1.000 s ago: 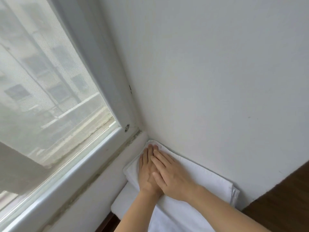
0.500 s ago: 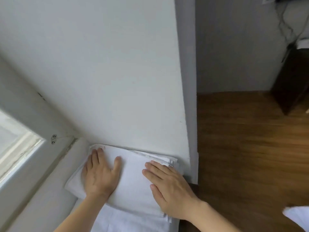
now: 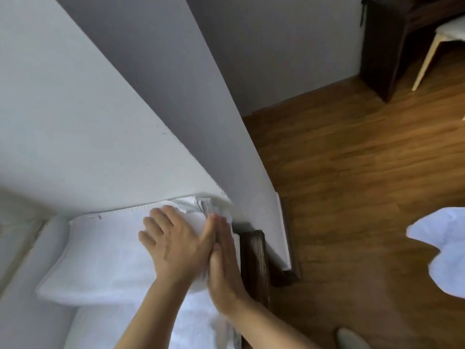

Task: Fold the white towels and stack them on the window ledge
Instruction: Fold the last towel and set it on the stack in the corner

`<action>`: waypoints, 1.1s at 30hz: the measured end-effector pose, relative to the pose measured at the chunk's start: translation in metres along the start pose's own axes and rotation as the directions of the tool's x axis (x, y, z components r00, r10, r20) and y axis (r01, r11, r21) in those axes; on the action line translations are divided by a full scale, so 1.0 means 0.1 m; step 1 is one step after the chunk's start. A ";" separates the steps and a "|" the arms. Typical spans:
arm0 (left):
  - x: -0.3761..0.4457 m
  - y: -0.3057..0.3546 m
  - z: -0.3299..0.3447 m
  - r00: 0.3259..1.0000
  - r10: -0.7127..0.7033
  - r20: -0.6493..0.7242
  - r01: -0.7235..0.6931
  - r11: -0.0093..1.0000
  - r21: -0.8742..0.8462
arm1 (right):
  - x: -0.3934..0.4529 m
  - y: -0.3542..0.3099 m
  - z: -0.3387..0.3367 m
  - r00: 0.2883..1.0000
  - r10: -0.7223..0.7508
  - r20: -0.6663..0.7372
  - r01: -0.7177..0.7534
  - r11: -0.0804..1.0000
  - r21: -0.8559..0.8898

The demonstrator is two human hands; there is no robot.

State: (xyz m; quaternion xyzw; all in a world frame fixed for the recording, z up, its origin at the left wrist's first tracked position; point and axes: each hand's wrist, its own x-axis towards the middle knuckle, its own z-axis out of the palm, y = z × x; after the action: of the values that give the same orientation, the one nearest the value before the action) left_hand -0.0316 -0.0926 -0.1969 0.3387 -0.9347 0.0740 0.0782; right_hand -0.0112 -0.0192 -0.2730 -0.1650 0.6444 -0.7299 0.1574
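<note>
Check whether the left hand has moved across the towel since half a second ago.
Yes. The left hand slid from the folded towel's window end to its wall-corner end, beside the right hand.

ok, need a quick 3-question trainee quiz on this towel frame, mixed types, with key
1. True or false: the left hand lies flat on top of the folded towel.
2. Which part of the towel does the right hand press?
A. Its top, near the window side
B. Its right edge, beside the dark wood trim
C. Nothing; it hangs over the floor
3. Fill in: another white cloth shows at the right of the frame, over the wooden ____.

Key: 1 true; 2 B; 3 floor.
</note>
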 end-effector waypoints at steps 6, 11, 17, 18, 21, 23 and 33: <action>-0.02 0.07 0.08 0.998 -0.019 0.055 0.013 0.995 0.103 | 0.07 0.20 -0.02 0.994 0.105 -0.037 -0.101 0.991 0.082; 0.05 0.12 0.09 0.982 -0.069 0.174 0.022 0.965 0.261 | 0.11 0.24 0.00 0.980 0.158 -0.123 -0.141 0.981 0.133; -0.02 0.31 0.00 0.995 0.019 0.100 -0.044 0.967 0.252 | 0.02 0.33 0.05 0.955 0.188 -0.229 -0.156 0.976 0.151; -0.06 0.35 -0.01 0.996 0.076 0.056 -0.088 0.967 0.239 | 0.03 0.34 0.03 0.959 0.194 -0.205 -0.158 0.971 0.181; -0.17 0.40 0.00 0.985 0.170 -0.007 -0.163 0.957 0.241 | 0.00 0.27 -0.10 0.973 0.205 -0.107 -0.148 0.908 0.392; -0.21 0.38 0.06 0.986 0.164 0.026 -0.164 0.932 0.322 | -0.05 0.26 -0.13 0.989 0.133 -0.068 -0.102 0.934 0.343; -0.82 -0.32 -0.01 0.979 0.036 -0.200 -0.122 0.892 -0.436 | -0.39 0.21 -0.16 0.864 0.340 -0.372 -0.295 0.940 0.173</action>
State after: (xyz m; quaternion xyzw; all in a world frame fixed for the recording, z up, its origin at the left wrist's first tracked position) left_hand 0.0510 -0.0659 -0.2087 0.2649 -0.9283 -0.1079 0.2377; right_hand 0.0168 0.0095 -0.2975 0.1033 0.6399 -0.7464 0.1507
